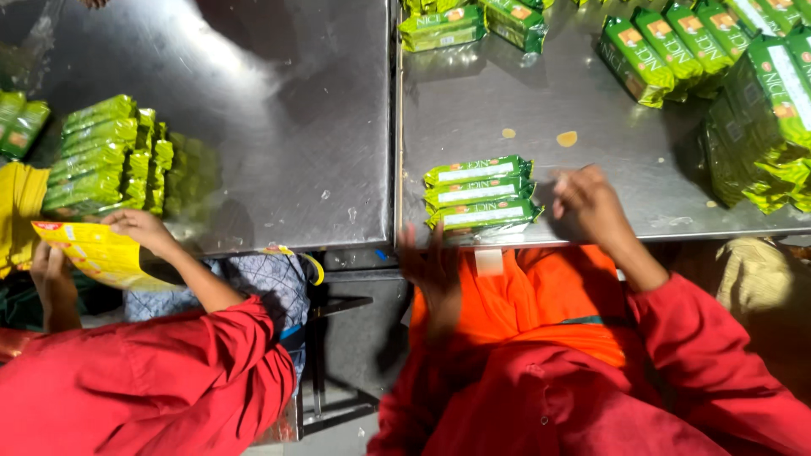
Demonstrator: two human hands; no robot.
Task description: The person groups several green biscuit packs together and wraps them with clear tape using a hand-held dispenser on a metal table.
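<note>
Three green biscuit packets (480, 194) lie side by side at the near edge of the right steel table (541, 101). My right hand (587, 203) rests on the table just right of them, its fingers loosely curled against the packets' ends and holding nothing. Blurred, my left hand (431, 266) hangs at the table's front edge, just below the left end of the packets, with fingers apart and nothing in it. Red sleeves and an orange garment cover my arms and lap.
More green packets (676, 46) lie at the back right, with a tall pile (764, 127) at the right edge. On the left steel table (279, 127) stands a stack of green packets (106, 156). A co-worker's hands (139, 228) hold a yellow bag (97, 253). A narrow gap separates the tables.
</note>
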